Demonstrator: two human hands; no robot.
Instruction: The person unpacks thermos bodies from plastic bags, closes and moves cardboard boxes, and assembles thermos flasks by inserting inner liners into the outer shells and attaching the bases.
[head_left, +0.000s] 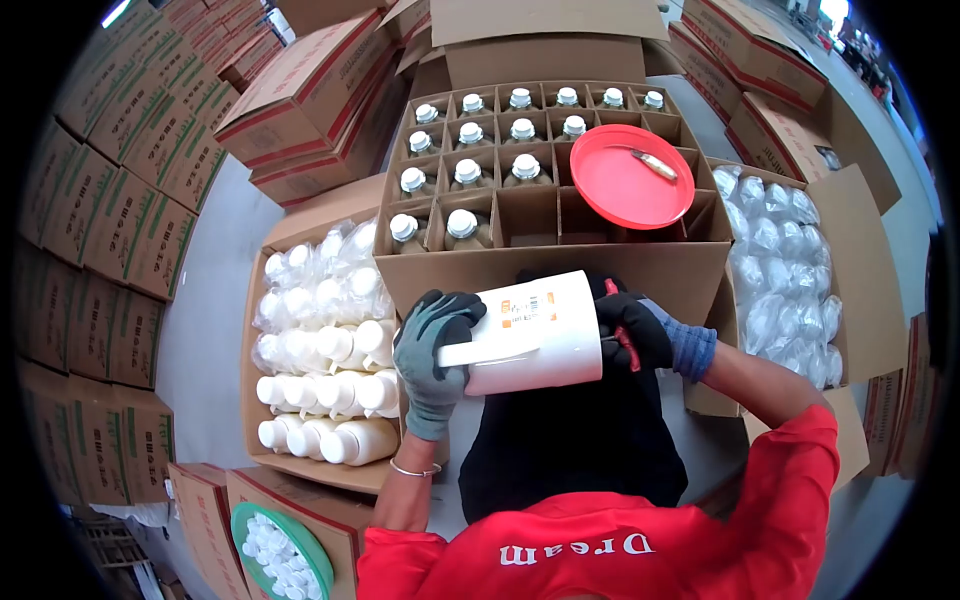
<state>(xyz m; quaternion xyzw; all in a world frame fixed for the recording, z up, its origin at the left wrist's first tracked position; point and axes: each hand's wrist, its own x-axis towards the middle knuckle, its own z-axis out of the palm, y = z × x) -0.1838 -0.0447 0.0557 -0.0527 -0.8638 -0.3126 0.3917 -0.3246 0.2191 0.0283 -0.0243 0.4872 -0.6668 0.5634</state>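
Note:
A white plastic jug [550, 350] with an orange-printed label lies on its side above my lap. My left hand [432, 350], in a grey-green glove, is closed around its left end, beside the handle strip. At the jug's other end my right hand [640, 330], in a dark glove, grips a red-handled tool [627, 350] that looks like pliers or cutters; its working end is hidden behind the jug's rim. Just beyond my hands stands a divided carton [560, 268] holding several white-capped bottles [467, 172]. A red round tray [625, 195] sits on its right part, with a small knife-like object [655, 165] on it.
On the left, an open box [262, 340] holds several white jugs [360, 440], some wrapped in plastic. Another open box [850, 270] of plastic-wrapped items [780, 240] stands at right. A green basin [243, 520] of white caps [280, 560] sits lower left. Stacked cartons [120, 220] line the left side.

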